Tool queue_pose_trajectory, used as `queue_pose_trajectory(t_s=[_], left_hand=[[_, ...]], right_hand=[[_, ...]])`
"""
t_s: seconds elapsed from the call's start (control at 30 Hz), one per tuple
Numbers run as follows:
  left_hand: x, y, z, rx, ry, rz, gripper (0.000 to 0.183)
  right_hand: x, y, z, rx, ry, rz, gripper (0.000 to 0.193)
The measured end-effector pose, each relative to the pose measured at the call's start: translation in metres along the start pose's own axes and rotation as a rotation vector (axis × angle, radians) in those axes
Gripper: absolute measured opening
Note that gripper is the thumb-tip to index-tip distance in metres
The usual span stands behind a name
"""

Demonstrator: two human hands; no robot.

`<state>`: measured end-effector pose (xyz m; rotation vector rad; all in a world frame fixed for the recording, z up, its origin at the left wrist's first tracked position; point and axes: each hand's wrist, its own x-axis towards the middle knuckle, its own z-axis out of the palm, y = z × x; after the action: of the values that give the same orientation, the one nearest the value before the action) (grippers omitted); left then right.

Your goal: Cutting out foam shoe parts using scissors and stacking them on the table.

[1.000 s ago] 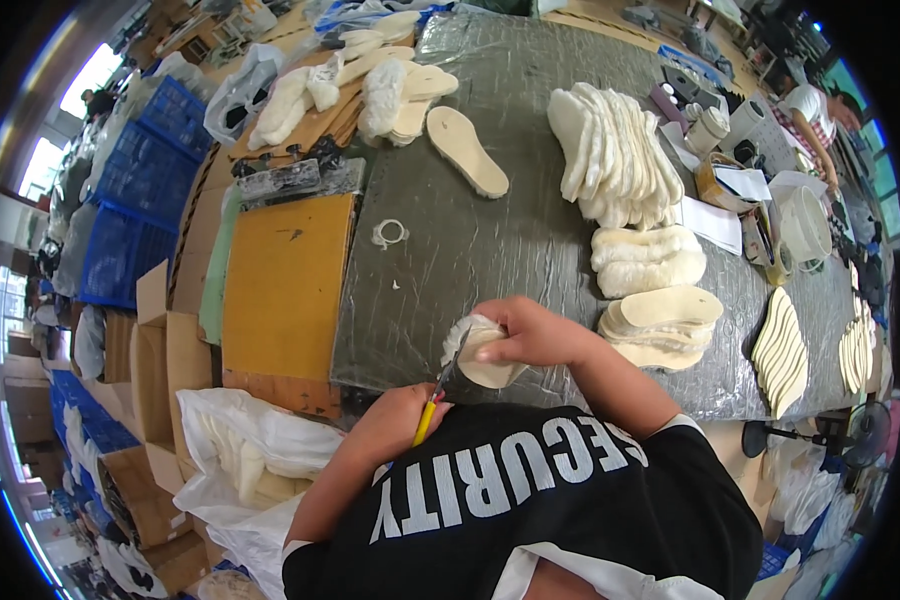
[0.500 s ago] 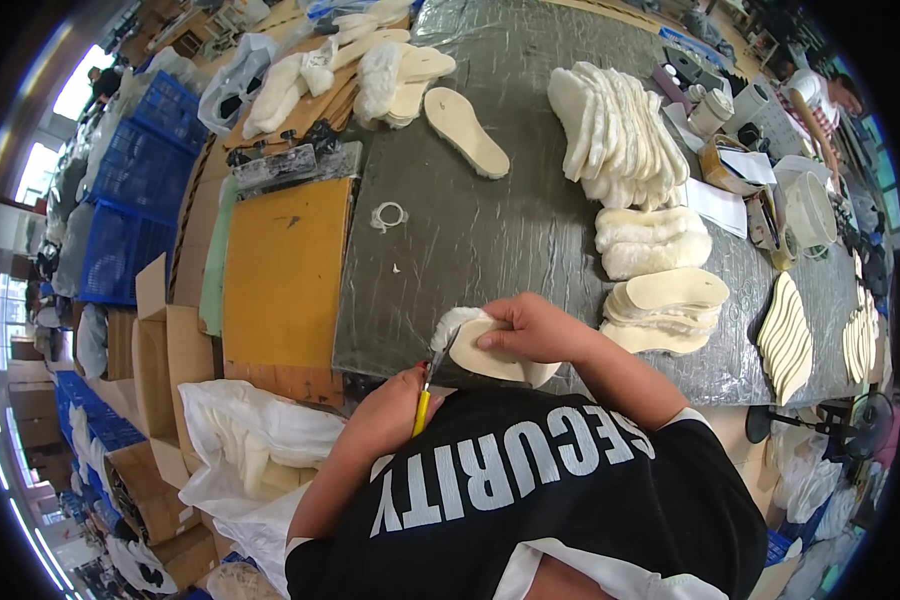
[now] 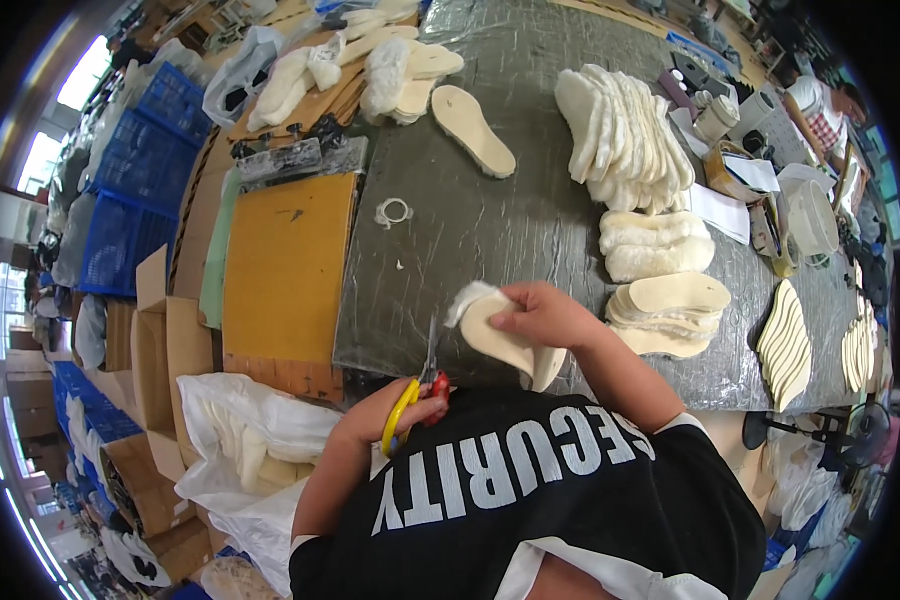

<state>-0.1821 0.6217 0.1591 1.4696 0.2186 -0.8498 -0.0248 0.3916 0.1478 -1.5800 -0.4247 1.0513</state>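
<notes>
In my left hand (image 3: 398, 408) is a pair of scissors (image 3: 431, 352) with yellow and red handles. Its blades point away from me and stand apart from the insole. My right hand (image 3: 545, 318) grips a cream insole (image 3: 492, 335), thumb on its smooth face and fingers beneath. White fleece sticks out past the insole's far left edge. Both hands are over the near edge of the dark table (image 3: 450, 230), close to my body. To the right of my right hand lies a stack of cream insoles (image 3: 670, 305).
Fleece insoles (image 3: 625, 135) are piled at the far right, beside a container of tools (image 3: 740, 165). One insole (image 3: 473, 132) lies alone farther back. A yellow board (image 3: 285, 275) covers the left side. Below it sits a white bag (image 3: 255, 440) of insoles. Another person (image 3: 820, 110) is at the far right.
The scissors have come away from the insole's edge, and their handles have turned in my left hand. My right hand has lifted and tilted the insole slightly.
</notes>
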Motion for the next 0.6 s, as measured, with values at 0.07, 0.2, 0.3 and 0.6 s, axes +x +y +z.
queue_pose_trajectory(t_s=[0.07, 0.2, 0.3, 0.6], left_hand=[[-0.006, 0.010, -0.007, 0.417, -0.055, -0.101, 0.031], [-0.010, -0.001, 0.000, 0.589, 0.013, 0.054, 0.032], [-0.004, 0.020, 0.013, 0.668, 0.108, 0.059, 0.032], [0.011, 0.026, 0.018, 0.790, 0.377, 0.188, 0.036]], right_hand=[[-0.001, 0.000, -0.008, 0.078, 0.032, 0.006, 0.022], [-0.003, -0.004, -0.011, 0.104, 0.017, 0.006, 0.021], [-0.003, -0.008, -0.005, 0.106, 0.018, -0.011, 0.021], [-0.006, -0.020, 0.009, -0.071, -0.074, -0.039, 0.018]])
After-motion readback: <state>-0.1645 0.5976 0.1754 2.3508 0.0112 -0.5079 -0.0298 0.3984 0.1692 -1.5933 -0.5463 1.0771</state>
